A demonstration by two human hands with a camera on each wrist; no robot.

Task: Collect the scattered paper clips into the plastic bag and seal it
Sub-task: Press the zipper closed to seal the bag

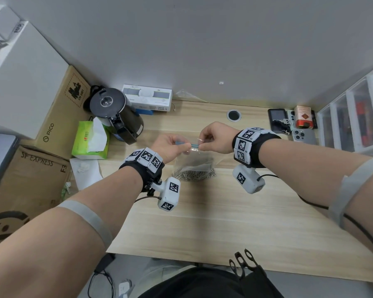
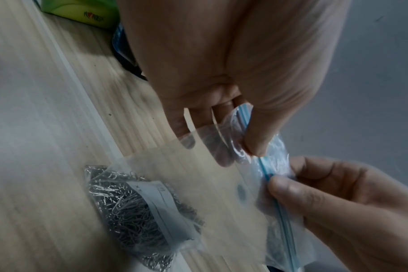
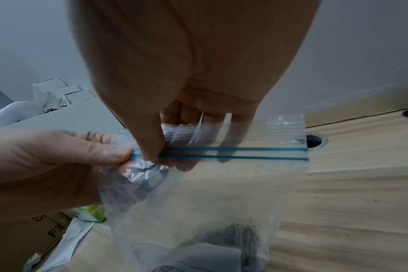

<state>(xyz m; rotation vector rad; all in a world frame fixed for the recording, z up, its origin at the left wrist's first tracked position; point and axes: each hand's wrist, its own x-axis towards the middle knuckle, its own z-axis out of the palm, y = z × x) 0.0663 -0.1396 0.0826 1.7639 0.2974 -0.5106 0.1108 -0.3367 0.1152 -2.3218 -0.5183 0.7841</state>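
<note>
1. Plastic bag [image 1: 193,161]: clear, with a blue zip strip [image 3: 233,152] along its mouth. It hangs upright above the middle of the desk [image 1: 202,222], its bottom resting on the wooden top.
2. Paper clips [image 2: 128,211]: a dense grey heap inside the bag, gathered at the bottom; a white label [image 2: 165,208] lies against the heap.
3. Left hand [image 1: 170,146]: thumb and curled fingers pinch the zip strip at the bag's left end. In the left wrist view the thumb tip presses on the strip while the other fingers show through the film behind it.
4. Right hand [image 1: 216,137]: thumb and forefinger pinch the same strip just beside the left hand's grip, so the two thumbs are almost touching. In the right wrist view, the part of the strip beyond this grip runs as two separate blue lines to the bag's far corner.
5. Wrist cameras [image 1: 169,195]: white housings with black-and-white markers, one under each wrist.
6. Left edge of the desk: a green tissue pack [image 1: 91,140] and a black kettle [image 1: 116,115]; cardboard boxes [image 1: 28,179] stand beside that edge.
7. Back edge: a white carton [image 1: 148,97] against the wall and a round cable hole [image 1: 233,115] in the top.
8. Back right corner: phones [image 1: 304,136] and a red packet [image 1: 303,117], next to clear drawers [image 1: 351,117].
</note>
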